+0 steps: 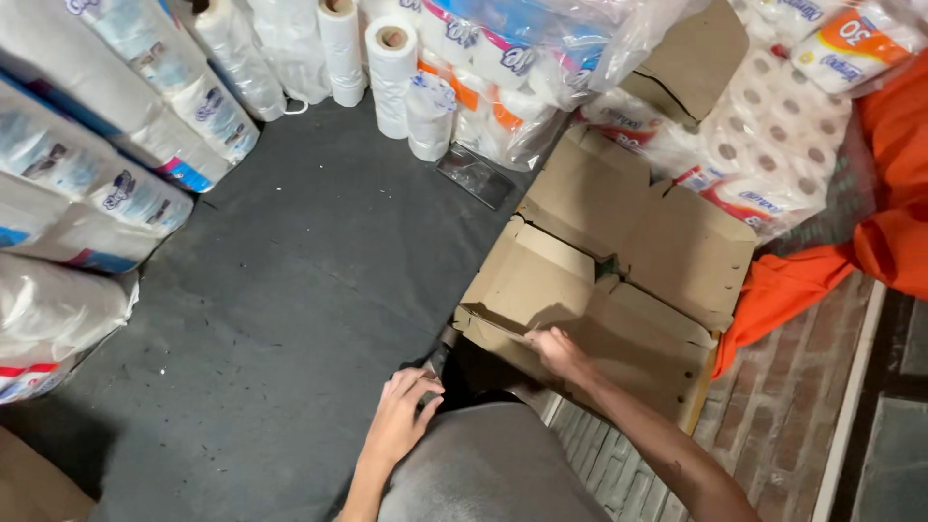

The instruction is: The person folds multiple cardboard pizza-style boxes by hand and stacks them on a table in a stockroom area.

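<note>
Dark grey matting [290, 290] covers most of the floor and forms the largest surface in view. Plastic-wrapped packs of toilet rolls [106, 145] are stacked along its left edge, and further wrapped packs [503, 58] are piled along the far edge. A second pile of wrapped rolls [773, 145] lies at the right, behind the cardboard. Orange fabric [889, 193] hangs at the far right and drapes down beside the box. Brick paving [783, 406] runs along the lower right, beyond the matting.

Flattened corrugated cardboard, a box [619, 261] with its flaps folded open, lies partly on the matting and partly on the brick paving, to the right of centre. Another cardboard panel [696, 58] leans among the packs above it. Loose white rolls [391, 77] stand upright at the far edge of the matting. A small dark flat object [474, 176] lies on the matting just in front of them; its kind cannot be determined.

The right hand [558, 352] rests on the near edge of the box, fingers curled and pressing on the cardboard flap. The left hand [401, 416] is at the near edge of the matting, just beside the person's grey-clad knee [483, 464], fingers bent and loosely together, touching a dark item that cannot be identified.
</note>
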